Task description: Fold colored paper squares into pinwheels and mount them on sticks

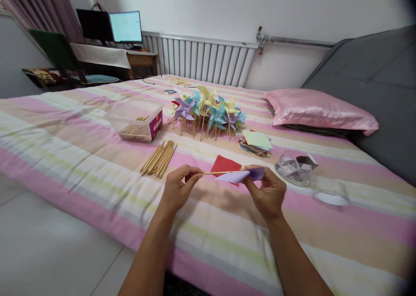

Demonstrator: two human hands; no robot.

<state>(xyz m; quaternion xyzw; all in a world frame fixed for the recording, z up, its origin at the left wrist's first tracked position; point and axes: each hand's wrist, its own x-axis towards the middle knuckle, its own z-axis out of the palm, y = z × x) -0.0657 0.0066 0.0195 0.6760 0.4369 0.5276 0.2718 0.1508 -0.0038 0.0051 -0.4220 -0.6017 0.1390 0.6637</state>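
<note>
Between my hands a thin wooden stick (216,173) lies level above the bed. My left hand (182,184) pinches the stick near its left end. At its other end is a purple paper pinwheel (232,177), partly folded, which my right hand (265,191) grips between thumb and fingers. How the paper joins the stick is hidden by my right fingers. Just behind, a red paper sheet (224,162) rests on the striped bedspread. To the left lies a bundle of wooden sticks (159,159).
Finished pinwheels (208,109) stand in a cluster farther back. Left of them is a clear plastic box (136,120) holding sticks. On the right are stacked coloured papers (256,142), a clear tub (296,168) with small packets, its clear lid (330,193) and a pink pillow (321,108).
</note>
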